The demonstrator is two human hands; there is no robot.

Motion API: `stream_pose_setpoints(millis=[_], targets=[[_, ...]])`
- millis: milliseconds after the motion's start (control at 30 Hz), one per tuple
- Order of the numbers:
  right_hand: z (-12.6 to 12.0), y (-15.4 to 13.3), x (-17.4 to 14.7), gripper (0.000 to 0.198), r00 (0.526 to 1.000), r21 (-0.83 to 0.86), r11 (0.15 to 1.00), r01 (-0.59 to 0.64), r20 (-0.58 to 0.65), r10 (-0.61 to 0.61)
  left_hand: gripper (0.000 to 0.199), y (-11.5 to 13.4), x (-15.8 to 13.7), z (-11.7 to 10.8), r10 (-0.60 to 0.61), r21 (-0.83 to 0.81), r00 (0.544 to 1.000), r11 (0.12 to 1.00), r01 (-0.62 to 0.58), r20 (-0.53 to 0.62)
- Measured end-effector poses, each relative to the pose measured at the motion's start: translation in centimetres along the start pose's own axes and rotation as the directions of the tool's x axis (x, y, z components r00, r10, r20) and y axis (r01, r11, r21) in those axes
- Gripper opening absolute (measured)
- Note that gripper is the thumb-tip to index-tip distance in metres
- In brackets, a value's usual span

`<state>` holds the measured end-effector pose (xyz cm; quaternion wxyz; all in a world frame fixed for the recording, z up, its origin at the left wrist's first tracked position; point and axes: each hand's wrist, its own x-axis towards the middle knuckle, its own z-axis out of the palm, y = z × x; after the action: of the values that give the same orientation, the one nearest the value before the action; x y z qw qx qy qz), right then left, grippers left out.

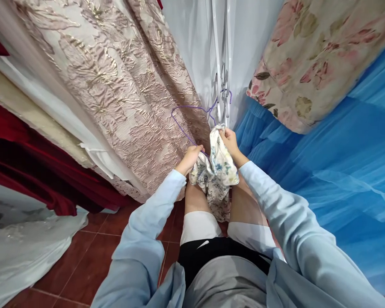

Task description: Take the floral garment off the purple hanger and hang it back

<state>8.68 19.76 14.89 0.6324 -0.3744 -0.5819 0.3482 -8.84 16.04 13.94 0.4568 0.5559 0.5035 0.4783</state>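
Note:
A thin purple clothes hanger (182, 107) is in front of me, with its hook up and to the right near some white straps. A white garment with a blue, yellow and green floral print (224, 164) is bunched at the hanger's right side and droops between my legs. My left hand (192, 157) is closed around the hanger's lower bar, with garment cloth against its fingers. My right hand (230, 143) pinches the upper edge of the garment close to the hanger's right arm. The cloth hides that end of the hanger.
A pink-gold embossed floral dress (115, 85) hangs at left, beside dark red garments (28, 158). Long white straps (218, 51) hang ahead before white fabric. A rose-print garment (321, 64) and blue tulle (346, 188) hang at right. Red tiles (80, 256) cover the floor.

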Motion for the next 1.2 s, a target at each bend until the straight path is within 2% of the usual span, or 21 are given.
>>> stream_pose_setpoints(millis=[100,167,267,300,367,467,567,667,733,800,833,867,933,1033,1133,1200], targets=[[0.2,-1.7,2.0,0.048,0.998,-0.086,0.995,-0.048,0.037,0.051,0.026,0.2,-0.9,0.5,-0.044,-0.061,0.998,0.997,0.046,0.033],[-0.5,-2.9,2.3,0.050,0.985,-0.198,0.971,-0.137,0.081,0.155,0.024,0.3,-1.6,0.9,-0.055,-0.090,0.998,0.994,0.058,0.039],[-2.4,-4.5,0.8,0.053,0.947,-0.454,0.858,-0.240,0.085,0.310,0.024,0.1,-2.4,1.8,-0.026,-0.126,0.999,0.992,0.029,0.024],[-3.0,-5.0,0.0,0.055,0.948,-0.541,0.811,-0.222,0.076,0.310,0.024,0.0,-2.6,2.3,-0.007,-0.132,1.000,0.991,0.008,0.013],[-3.7,-5.8,-1.5,0.056,0.969,-0.679,0.723,-0.125,0.074,0.237,0.026,-0.2,-2.9,3.2,0.028,-0.140,0.999,0.990,-0.030,-0.017],[-3.8,-6.5,-2.4,0.054,0.988,-0.791,0.612,-0.016,0.080,0.129,0.028,-0.4,-3.4,4.3,0.031,-0.153,0.999,0.988,-0.034,-0.021],[-3.2,-7.0,-1.6,0.048,0.997,-0.831,0.557,0.008,0.053,0.065,0.035,-0.2,-4.0,4.8,0.021,-0.172,0.998,0.985,-0.011,0.052],[-3.1,-7.2,-0.4,0.044,0.999,-0.839,0.544,0.012,0.030,0.024,0.044,0.1,-4.3,4.3,0.103,-0.172,0.980,0.982,-0.073,0.171],[-3.9,-7.3,0.3,0.043,0.999,-0.842,0.540,0.014,0.033,0.026,0.047,0.0,-4.0,3.0,0.170,-0.068,0.929,0.985,-0.156,0.329],[-5.3,-7.4,1.0,0.041,0.997,-0.840,0.543,0.029,0.064,0.046,0.047,-0.6,-3.3,0.8,0.159,0.148,0.861,0.954,-0.259,0.483],[-6.1,-7.3,1.4,0.041,0.994,-0.834,0.549,0.046,0.092,0.057,0.044,-1.0,-2.8,-0.6,0.128,0.274,0.846,0.912,-0.305,0.517],[-6.8,-7.3,1.7,0.041,0.990,-0.826,0.560,0.066,0.123,0.065,0.041,-1.6,-2.2,-2.2,0.093,0.393,0.851,0.857,-0.332,0.516],[-8.0,-7.0,2.4,0.042,0.981,-0.803,0.587,0.105,0.181,0.072,0.032,-2.6,-0.8,-5.7,0.039,0.574,0.894,0.754,-0.319,0.446],[-8.7,-6.5,3.0,0.045,0.972,-0.758,0.641,0.122,0.223,0.077,0.019,-3.0,1.7,-10.5,0.015,0.711,0.950,0.660,-0.244,0.311],[-8.5,-6.1,3.2,0.047,0.967,-0.713,0.693,0.110,0.239,0.092,0.010,-1.5,4.0,-13.7,0.105,0.780,0.982,0.597,-0.188,0.156],[-8.3,-6.1,3.1,0.047,0.965,-0.701,0.707,0.093,0.238,0.109,0.008,0.2,5.5,-14.6,0.204,0.792,0.976,0.582,-0.186,0.080]])
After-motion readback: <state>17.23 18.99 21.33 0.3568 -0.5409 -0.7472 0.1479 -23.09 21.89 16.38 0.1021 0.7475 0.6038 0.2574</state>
